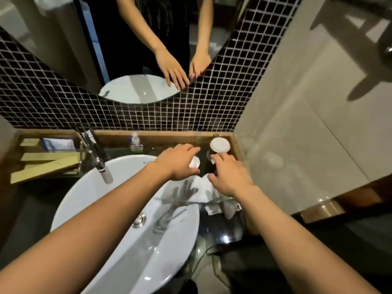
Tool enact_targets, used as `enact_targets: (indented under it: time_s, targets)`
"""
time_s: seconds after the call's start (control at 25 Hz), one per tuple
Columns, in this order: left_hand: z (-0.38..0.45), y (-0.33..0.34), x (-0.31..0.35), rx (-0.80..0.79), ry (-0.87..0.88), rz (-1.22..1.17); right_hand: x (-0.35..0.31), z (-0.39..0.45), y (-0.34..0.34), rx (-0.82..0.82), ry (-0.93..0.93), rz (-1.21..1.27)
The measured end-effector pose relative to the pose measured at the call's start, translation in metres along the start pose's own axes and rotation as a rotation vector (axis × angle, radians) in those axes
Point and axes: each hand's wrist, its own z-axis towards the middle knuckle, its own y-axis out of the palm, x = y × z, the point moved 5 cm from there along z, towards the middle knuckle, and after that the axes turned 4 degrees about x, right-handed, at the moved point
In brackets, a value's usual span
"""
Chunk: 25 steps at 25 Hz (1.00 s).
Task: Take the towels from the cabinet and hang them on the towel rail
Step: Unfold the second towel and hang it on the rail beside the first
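Both hands over counter at 1 o'clock of sink (89, 194): left hand (180, 164) grips small white cup (194, 162), right hand (229, 177) fingers loosely curled over glass (210, 155), grasp unclear. White towel (201, 189) lies beneath; judging, clearing step, next lift towel.

The scene is dim and warm-toned, lit from above and behind the person. Hard shadows fall on the beige wall (307, 128) at the upper right, and the shadows of 2 spread hands lie across the white sink (101, 198). Small bright glints sit on the sink's rim, the drain button (139, 220) and the glossy dark counter (224, 232). The wide-angle lens bends the tiled wall (191, 111) and the mirror (127, 49) into curves, strongest toward the edges. The tap (96, 154) and the bottle (135, 142) behind it look soft and smeared, and the corners fall into murk.
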Motion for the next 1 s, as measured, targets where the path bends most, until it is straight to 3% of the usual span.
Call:
enact_targets:
  time_s: [0.4,0.52,0.64,0.8,1.0]
  targets:
    - [0.006,0.134,-0.005,-0.297,-0.055,0.0,0.028,-0.001,0.12,-0.238,-0.054,0.021]
    - [0.005,0.156,-0.004,-0.2,-0.001,0.069,0.023,0.001,0.15,-0.257,-0.049,-0.021]
    - [0.011,0.161,-0.005,-0.067,0.03,0.001,0.023,-0.001,0.159,-0.059,-0.059,-0.006]
    - [0.015,0.155,-0.011,-0.044,-0.003,-0.1,0.027,-0.003,0.155,0.112,-0.073,0.013]
    - [0.008,0.118,-0.032,0.069,-0.088,-0.286,0.014,0.008,0.121,-0.034,-0.06,0.074]
